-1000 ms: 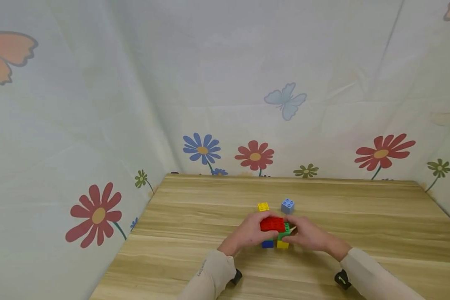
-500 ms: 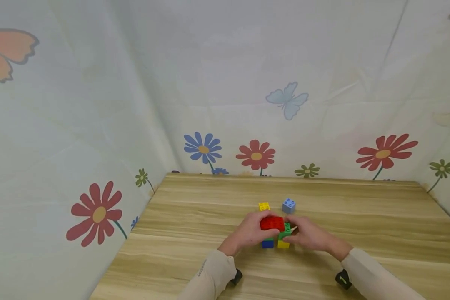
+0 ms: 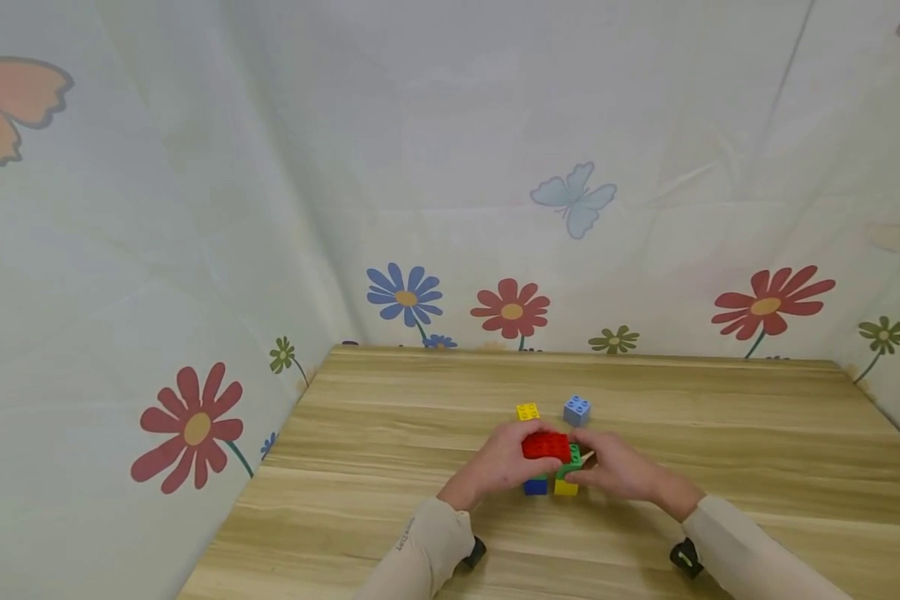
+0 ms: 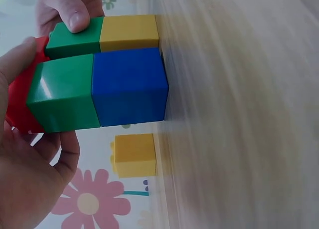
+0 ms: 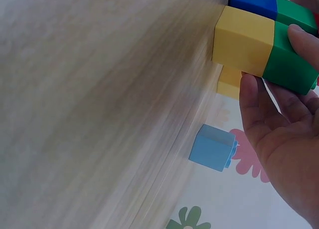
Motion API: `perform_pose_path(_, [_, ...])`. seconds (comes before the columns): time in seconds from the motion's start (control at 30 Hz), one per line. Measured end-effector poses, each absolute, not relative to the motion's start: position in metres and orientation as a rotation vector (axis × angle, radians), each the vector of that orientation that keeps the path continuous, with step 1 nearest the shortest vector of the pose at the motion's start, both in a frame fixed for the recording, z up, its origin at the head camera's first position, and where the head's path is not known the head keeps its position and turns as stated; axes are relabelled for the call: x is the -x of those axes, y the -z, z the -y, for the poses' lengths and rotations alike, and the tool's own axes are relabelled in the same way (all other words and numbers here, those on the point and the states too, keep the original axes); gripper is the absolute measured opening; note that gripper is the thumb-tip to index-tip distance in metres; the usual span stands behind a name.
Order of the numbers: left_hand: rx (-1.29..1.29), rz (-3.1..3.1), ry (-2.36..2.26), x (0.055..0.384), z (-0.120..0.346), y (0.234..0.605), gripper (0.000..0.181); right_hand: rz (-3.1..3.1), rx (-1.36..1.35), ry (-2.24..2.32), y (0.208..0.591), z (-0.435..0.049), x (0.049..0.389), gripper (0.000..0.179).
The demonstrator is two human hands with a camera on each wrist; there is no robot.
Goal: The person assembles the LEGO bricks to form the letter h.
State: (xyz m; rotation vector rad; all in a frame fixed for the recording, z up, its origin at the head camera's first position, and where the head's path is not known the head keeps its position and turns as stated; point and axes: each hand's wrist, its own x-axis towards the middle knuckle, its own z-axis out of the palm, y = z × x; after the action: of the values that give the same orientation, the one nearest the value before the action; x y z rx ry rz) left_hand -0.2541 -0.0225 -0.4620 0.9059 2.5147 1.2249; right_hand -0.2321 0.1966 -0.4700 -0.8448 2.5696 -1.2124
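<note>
A red toy building brick [image 3: 546,447] lies across the tops of two short stacks. The left stack is a green brick [image 4: 67,94] on a blue brick [image 4: 129,87]. In the right stack, a second green brick [image 5: 289,59] sits on a yellow brick [image 5: 244,42]. My left hand [image 3: 495,460] grips the red brick, thumb on the near side and fingers on the far side. My right hand [image 3: 624,472] pinches the right stack's green brick, whose studs show beyond the red brick's right end. Both stacks stand upright on the table, slightly apart.
Behind the stacks stand a loose yellow brick [image 3: 527,412] and a light blue brick [image 3: 577,410]. The wooden table [image 3: 390,392] ends at the back against a flower-printed cloth [image 3: 450,242].
</note>
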Motion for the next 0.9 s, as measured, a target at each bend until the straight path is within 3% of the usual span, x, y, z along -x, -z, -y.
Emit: perform_pose_path(0.9, [-0.854,-2.534,-1.139,0.254,0.021,0.454,0.028,-2.569,0.790,1.204,0.469,-0.196,0.233,0.033])
